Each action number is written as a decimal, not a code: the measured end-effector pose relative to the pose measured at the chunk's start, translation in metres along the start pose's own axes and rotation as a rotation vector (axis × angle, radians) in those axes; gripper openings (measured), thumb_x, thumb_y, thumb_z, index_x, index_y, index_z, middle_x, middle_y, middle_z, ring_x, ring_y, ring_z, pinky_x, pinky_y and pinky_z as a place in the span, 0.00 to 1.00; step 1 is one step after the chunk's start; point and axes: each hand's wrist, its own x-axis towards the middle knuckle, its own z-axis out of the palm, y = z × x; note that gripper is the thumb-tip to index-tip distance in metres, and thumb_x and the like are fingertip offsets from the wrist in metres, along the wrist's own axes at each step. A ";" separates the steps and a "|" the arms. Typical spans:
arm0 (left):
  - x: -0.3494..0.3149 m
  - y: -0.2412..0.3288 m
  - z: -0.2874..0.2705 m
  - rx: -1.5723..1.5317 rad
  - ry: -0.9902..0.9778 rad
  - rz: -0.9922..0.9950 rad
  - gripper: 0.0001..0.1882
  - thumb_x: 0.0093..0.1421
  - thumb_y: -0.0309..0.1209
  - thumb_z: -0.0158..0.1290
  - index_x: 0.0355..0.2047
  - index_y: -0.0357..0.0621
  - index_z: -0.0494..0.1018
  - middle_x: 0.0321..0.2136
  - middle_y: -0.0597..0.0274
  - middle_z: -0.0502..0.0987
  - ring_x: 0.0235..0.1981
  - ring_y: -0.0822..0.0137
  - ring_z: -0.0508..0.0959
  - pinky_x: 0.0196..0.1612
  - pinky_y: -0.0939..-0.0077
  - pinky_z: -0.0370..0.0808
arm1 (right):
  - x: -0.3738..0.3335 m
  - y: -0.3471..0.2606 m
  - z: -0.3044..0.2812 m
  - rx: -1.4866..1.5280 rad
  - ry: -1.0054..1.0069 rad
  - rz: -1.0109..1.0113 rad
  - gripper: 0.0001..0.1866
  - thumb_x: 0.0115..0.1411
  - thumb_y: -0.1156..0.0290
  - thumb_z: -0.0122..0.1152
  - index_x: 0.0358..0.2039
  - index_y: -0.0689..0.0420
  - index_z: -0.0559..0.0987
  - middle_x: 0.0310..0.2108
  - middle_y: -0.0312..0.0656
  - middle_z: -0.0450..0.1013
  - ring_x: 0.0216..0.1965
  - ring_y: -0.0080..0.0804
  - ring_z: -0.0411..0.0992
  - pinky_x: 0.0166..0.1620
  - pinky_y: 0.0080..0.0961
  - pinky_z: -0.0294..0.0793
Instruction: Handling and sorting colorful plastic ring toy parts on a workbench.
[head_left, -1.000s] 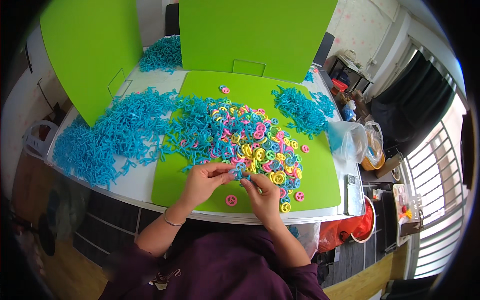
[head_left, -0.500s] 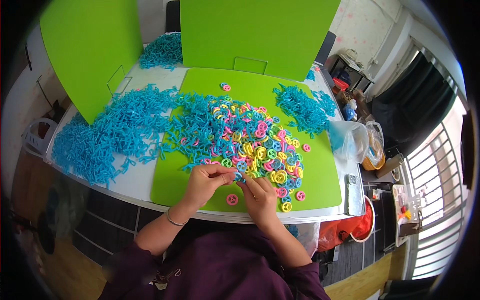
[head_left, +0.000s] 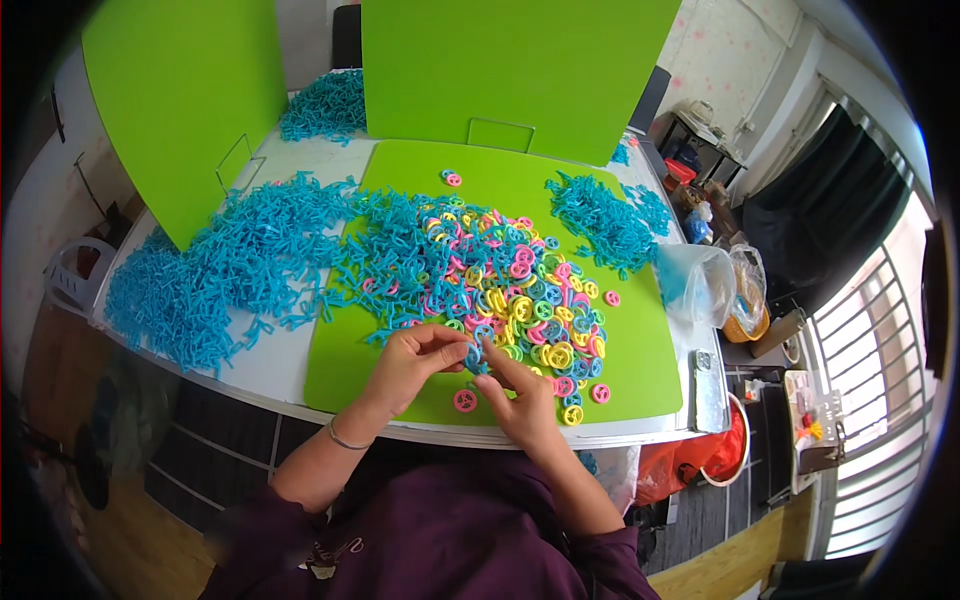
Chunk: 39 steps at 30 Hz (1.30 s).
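Close to the table's front edge, my two hands meet around a small blue plastic wheel (head_left: pixel 473 354). My left hand (head_left: pixel 408 368) pinches its left side between thumb and fingertips. The fingertips of my right hand (head_left: pixel 522 400) close on a small blue piece (head_left: pixel 481 369) against the wheel; its exact shape is partly hidden. Just beyond my fingers spreads a heap of pink, yellow, green and blue wheels (head_left: pixel 520 308). Blue forked plastic pieces (head_left: pixel 395 245) cover the heap's left part. A lone pink wheel (head_left: pixel 465 401) lies between my wrists.
Larger piles of blue forked pieces lie at the left (head_left: pixel 230 260), far left (head_left: pixel 325 105) and right (head_left: pixel 605 220). Upright green boards (head_left: pixel 520 70) stand behind the green mat (head_left: pixel 400 160). A clear plastic tub (head_left: pixel 695 283) and a phone (head_left: pixel 711 390) are on the right edge.
My right fingers have shifted, with the thumb now lower and the index finger raised. More of the blue wheel and the blue piece shows between my hands.
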 end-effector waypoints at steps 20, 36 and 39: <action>0.010 -0.006 0.018 1.318 -0.015 0.523 0.10 0.49 0.27 0.59 0.34 0.45 0.78 0.30 0.63 0.71 0.36 0.61 0.71 0.40 0.68 0.70 | 0.014 0.026 -0.036 0.538 -0.079 0.208 0.08 0.64 0.73 0.50 0.41 0.63 0.72 0.29 0.38 0.72 0.31 0.25 0.73 0.37 0.21 0.72; 0.003 0.002 0.024 0.324 -0.141 0.225 0.06 0.64 0.24 0.46 0.39 0.36 0.71 0.33 0.63 0.77 0.33 0.74 0.79 0.32 0.81 0.77 | 0.024 0.028 -0.019 1.155 -0.154 0.652 0.06 0.62 0.69 0.55 0.34 0.56 0.72 0.22 0.35 0.70 0.23 0.23 0.70 0.26 0.21 0.72; 0.003 -0.007 0.024 0.238 -0.146 0.297 0.08 0.63 0.23 0.47 0.41 0.35 0.72 0.30 0.63 0.78 0.31 0.75 0.79 0.36 0.81 0.77 | 0.023 0.030 -0.012 1.137 -0.098 0.649 0.06 0.62 0.68 0.55 0.34 0.56 0.72 0.22 0.35 0.71 0.23 0.22 0.70 0.27 0.21 0.72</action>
